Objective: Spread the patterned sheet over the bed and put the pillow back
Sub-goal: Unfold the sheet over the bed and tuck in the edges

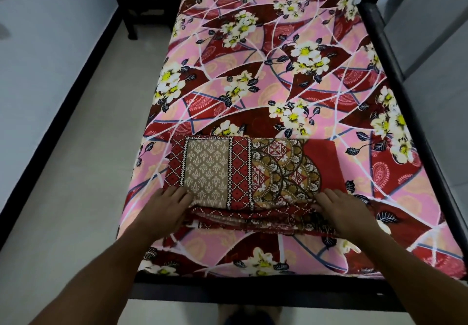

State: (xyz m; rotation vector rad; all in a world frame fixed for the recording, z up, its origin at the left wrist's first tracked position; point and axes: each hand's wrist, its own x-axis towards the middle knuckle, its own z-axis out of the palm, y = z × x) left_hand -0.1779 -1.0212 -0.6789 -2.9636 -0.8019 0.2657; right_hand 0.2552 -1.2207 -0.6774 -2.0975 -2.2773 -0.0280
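So the patterned sheet (pixel 243 172) is sitting folded into a thick rectangle on the near end of the bed (pixel 253 71), which is already covered by a pink and maroon floral cover. No pillow can be seen anywhere in view, so that part is for later.

The left hand (pixel 164 210) is laid on the near left corner of the bundle and the right hand (pixel 342 210) on the near right corner. The fingers (pixel 182 198) are spread flat and loose, resting on the cloth, nothing pinched yet as far as can be told.

Looks like the unfolding is about to be started. For that to go well, only the top layer should be picked up at both near corners, not the whole stack, otherwise the bundle just gets dragged. The fold is best opened toward the far end, kept centred between the left and right edges, so less tugging is needed afterwards. The black bed frame (pixel 405 96) on the right could snag an edge, probably.
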